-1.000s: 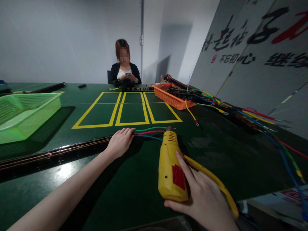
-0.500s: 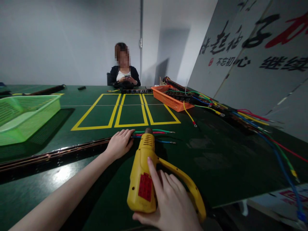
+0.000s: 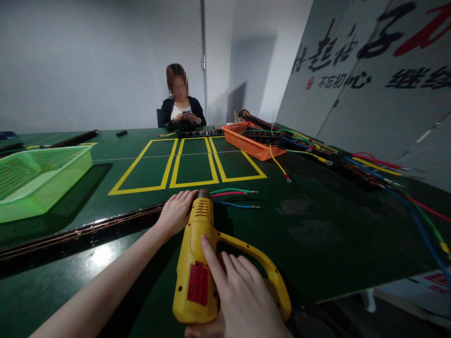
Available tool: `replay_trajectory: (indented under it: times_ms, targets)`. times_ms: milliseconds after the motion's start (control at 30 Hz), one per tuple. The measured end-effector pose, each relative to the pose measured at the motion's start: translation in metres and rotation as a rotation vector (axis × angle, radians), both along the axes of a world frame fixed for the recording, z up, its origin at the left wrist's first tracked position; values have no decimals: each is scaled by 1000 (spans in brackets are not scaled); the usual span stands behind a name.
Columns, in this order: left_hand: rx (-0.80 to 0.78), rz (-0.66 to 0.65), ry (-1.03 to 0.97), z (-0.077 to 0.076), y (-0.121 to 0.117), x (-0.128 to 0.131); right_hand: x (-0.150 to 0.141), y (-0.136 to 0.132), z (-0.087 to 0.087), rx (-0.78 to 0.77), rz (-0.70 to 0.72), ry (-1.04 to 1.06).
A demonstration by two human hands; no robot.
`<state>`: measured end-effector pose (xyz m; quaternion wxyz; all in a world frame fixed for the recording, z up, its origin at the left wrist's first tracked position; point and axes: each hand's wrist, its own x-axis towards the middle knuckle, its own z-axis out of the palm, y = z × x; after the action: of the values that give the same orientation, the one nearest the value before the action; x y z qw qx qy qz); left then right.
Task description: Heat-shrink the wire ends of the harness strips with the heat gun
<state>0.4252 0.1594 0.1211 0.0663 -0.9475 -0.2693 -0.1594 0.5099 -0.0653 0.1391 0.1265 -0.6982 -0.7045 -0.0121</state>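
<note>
A yellow heat gun point(image 3: 186, 253) with a red label is in my right hand point(image 3: 236, 291), which is closed around its body, the index finger lying along the top. The gun's metal nozzle points away from me, close beside the fingers of my left hand point(image 3: 175, 211). That hand is closed over the right end of a long black busbar strip point(image 3: 84, 238) with copper-coloured lines. Beyond the nozzle a green wire point(image 3: 230, 190), a red wire point(image 3: 229, 194) and a blue wire point(image 3: 237, 205) stick out to the right, with metal terminals at their tips. The nozzle and fingers hide where the wires begin.
A light green basket point(image 3: 45, 180) stands at the left. An orange basket point(image 3: 253, 148) with dark strips and coloured wires is at the back right, and more wires point(image 3: 419, 206) trail over the right edge. Yellow tape frames point(image 3: 193, 183) mark the green table. A person point(image 3: 183, 110) sits opposite.
The heat gun has moved left in my right hand, bringing its nozzle nearer to my left fingers. My left hand keeps its hold, and the view has shifted slightly.
</note>
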Motion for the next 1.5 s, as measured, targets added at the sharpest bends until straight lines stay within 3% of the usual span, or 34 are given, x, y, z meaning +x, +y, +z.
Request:
replay_trajectory:
  times_ms: [333,567,933,1200,1500]
  targets:
    - [44,6,-32,-7,4,1,24,-11,-2,41,15,53]
    - [35,-10,-45,-8,5,0,43,-19,-2,58,-120,56]
    - [6,-22,-59,-7,5,0,79,-32,-1,75,-217,7]
    - [11,-19,-73,-8,6,2,72,-31,-1,74,-234,-14]
    - [44,-7,-58,-10,5,3,33,-12,-6,140,-140,19]
